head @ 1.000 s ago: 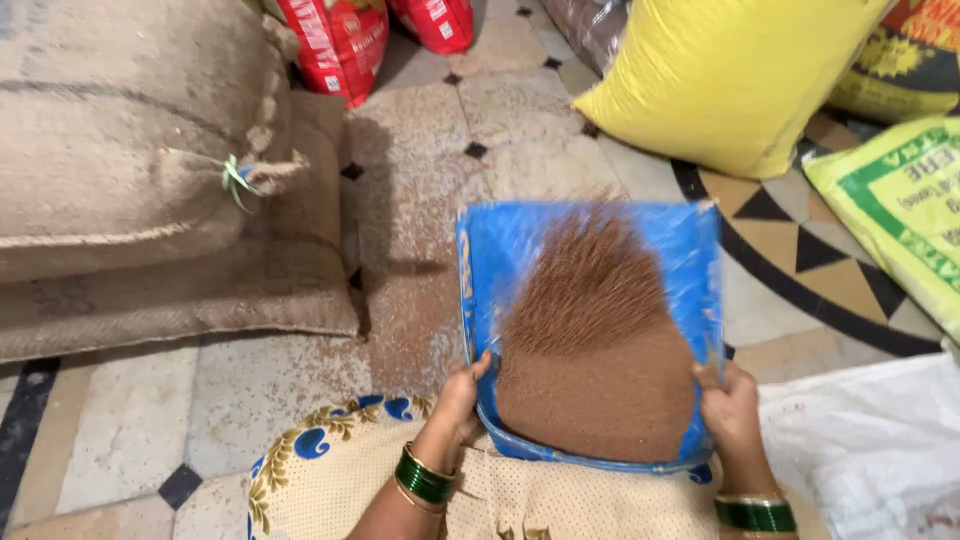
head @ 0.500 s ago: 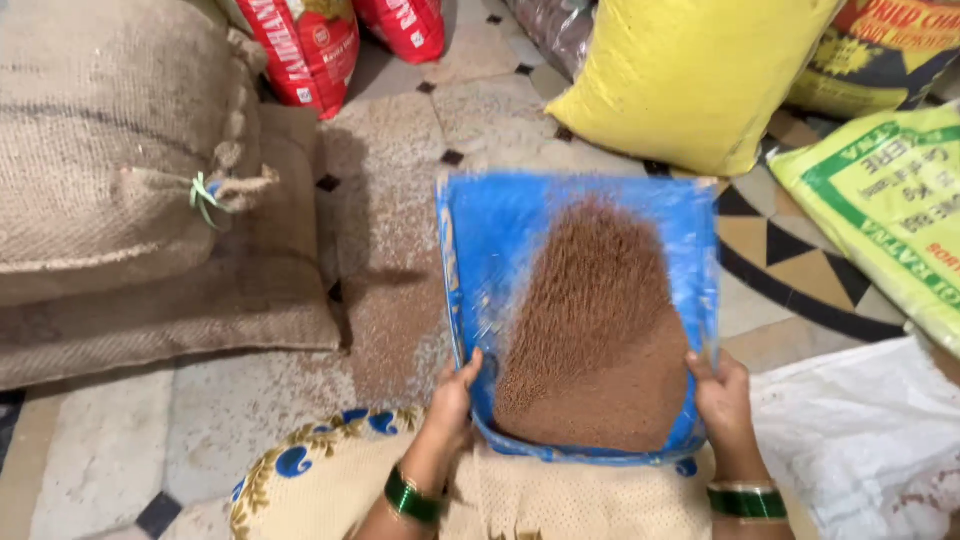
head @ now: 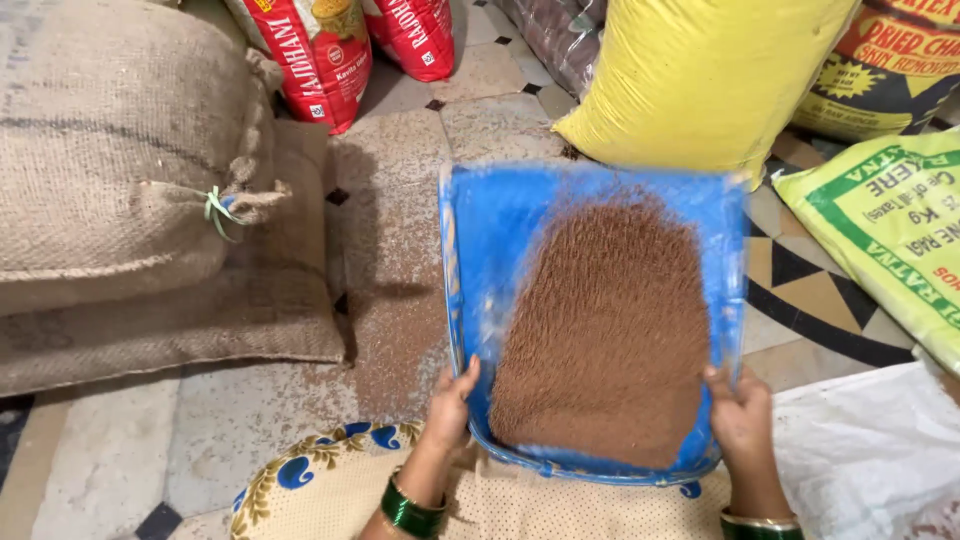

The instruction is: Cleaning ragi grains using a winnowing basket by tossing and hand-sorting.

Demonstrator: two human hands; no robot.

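Left hand [head: 452, 405] and right hand [head: 738, 415] apart, each clamped on a near corner of the blue winnowing tray [head: 490, 230]; tray held above tiled floor [head: 250, 430]; brown grain [head: 605, 330] heaped mid-tray; burlap sack [head: 110, 170] left of tray; yellow sack [head: 700, 75] beyond tray.

A blue winnowing tray [head: 500, 240], gripped between left hand [head: 452, 410] and right hand [head: 740, 415], carries a heap of brown grain [head: 610, 330].

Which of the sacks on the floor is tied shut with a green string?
The burlap sack at far left: a green string knots its neck. The yellow sack and the red sacks show no tie.
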